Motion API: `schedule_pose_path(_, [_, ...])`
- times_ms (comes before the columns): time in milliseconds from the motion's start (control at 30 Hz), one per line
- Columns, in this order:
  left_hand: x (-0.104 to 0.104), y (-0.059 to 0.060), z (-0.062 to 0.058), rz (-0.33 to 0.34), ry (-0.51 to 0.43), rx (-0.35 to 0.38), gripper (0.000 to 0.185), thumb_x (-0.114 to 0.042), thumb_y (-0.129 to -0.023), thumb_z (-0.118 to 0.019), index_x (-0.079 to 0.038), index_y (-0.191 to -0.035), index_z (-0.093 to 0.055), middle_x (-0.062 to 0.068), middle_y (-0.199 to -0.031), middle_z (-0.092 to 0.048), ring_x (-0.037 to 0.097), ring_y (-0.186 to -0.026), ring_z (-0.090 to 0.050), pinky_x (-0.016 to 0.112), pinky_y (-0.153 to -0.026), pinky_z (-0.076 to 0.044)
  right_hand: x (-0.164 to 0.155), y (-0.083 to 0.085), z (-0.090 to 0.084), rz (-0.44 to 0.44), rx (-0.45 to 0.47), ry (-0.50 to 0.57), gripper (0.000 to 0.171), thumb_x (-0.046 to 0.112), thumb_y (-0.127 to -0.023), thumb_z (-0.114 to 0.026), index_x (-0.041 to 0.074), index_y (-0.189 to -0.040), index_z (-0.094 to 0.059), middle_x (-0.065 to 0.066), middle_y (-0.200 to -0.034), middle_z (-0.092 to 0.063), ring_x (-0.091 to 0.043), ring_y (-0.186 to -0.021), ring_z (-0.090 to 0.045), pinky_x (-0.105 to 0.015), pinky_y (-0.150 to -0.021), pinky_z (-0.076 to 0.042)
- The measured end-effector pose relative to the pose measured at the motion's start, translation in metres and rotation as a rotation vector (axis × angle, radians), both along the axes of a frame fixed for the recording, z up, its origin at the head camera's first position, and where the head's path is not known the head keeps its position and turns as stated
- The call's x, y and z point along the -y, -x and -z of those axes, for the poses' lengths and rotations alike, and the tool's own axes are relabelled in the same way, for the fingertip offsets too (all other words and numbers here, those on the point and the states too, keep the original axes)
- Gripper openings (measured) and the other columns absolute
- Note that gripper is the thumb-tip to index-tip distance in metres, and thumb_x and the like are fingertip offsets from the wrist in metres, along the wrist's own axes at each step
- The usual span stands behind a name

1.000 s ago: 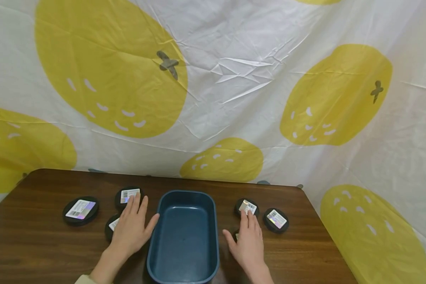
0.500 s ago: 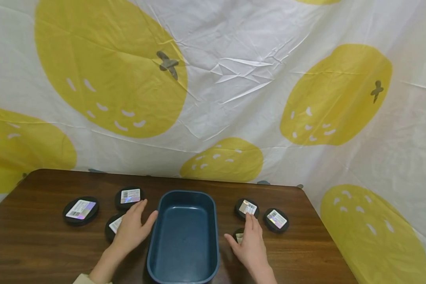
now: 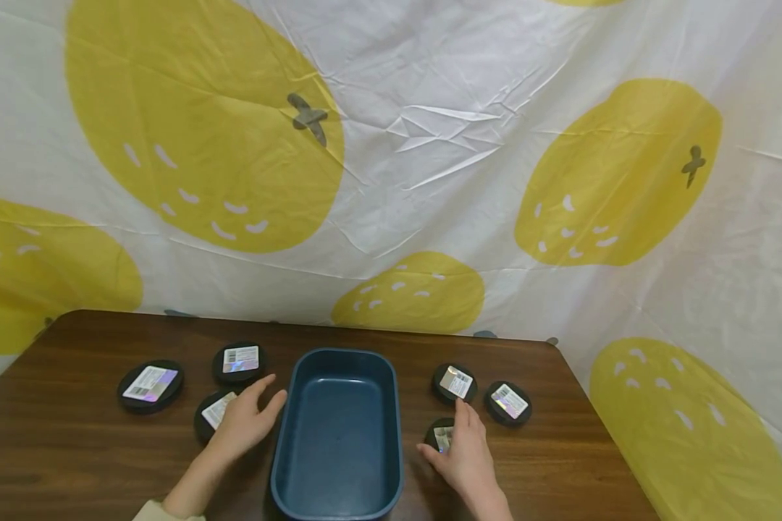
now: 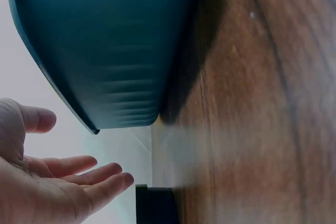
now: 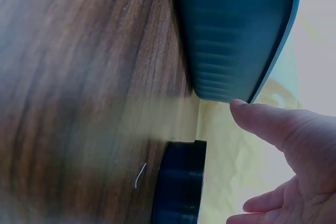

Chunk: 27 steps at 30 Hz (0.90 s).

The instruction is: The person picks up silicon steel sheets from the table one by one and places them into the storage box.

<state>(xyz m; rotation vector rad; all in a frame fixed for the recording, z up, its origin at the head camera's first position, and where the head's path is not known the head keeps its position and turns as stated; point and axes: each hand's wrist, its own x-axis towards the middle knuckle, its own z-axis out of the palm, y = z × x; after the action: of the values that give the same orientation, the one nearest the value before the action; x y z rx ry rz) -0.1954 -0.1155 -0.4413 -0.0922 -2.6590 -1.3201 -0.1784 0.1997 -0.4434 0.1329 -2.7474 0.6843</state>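
Note:
A dark blue rectangular bin (image 3: 337, 441) stands between the two hands. The left hand (image 3: 242, 423) hovers left of it, fingers relaxed and thumb apart, holding nothing; the left wrist view shows the palm (image 4: 47, 192) beside the bin's wall. Under its fingers' side lies a round black disc (image 3: 210, 416) with a white label, partly covered. The right hand (image 3: 467, 456) is held over the right side, thumb spread from its fingers, nothing in its grasp. Nearest to it is a labelled black disc (image 3: 439, 435), partly hidden by the hand; in the right wrist view a black disc (image 5: 181, 182) sits below the fingers.
Other labelled black discs lie farther out: one at far left (image 3: 150, 387), one at back left (image 3: 237, 363), one at back right (image 3: 454, 382) and one at far right (image 3: 508, 403). A lemon-print cloth (image 3: 430, 181) hangs behind the brown wooden table (image 3: 72, 449).
Both hands have drawn back slightly toward the person, their fingers bending a little more. More of the discs near each hand now shows. The bin and discs stay put.

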Motion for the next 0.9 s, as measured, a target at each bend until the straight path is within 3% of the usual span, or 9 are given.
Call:
schedule_pose_path(400, [-0.002, -0.001, 0.0, 0.027, -0.182, 0.171, 0.044, -0.013, -0.096, -0.049, 0.014, -0.13, -0.042, 0.034, -0.129, -0.046, 0.045, -0.119, -0.044, 0.053, -0.099, -0.038, -0.009, -0.001, 0.004, 0.027, 0.076, 0.002, 0.098, 0.023, -0.057, -0.089, -0.016, -0.129, -0.036, -0.036, -0.123, -0.044, -0.05, -0.113, -0.043, -0.055, -0.093, -0.042])
schedule_pose_path(900, [-0.002, 0.004, 0.012, 0.108, -0.31, 0.237, 0.043, -0.01, -0.096, -0.047, 0.017, -0.129, -0.041, 0.034, -0.126, -0.049, 0.042, -0.119, -0.046, 0.051, -0.099, -0.039, -0.015, 0.002, 0.008, 0.077, 0.179, -0.006, 0.096, 0.019, -0.056, -0.09, -0.014, -0.129, -0.037, -0.034, -0.12, -0.045, -0.049, -0.108, -0.047, -0.056, -0.088, -0.045])
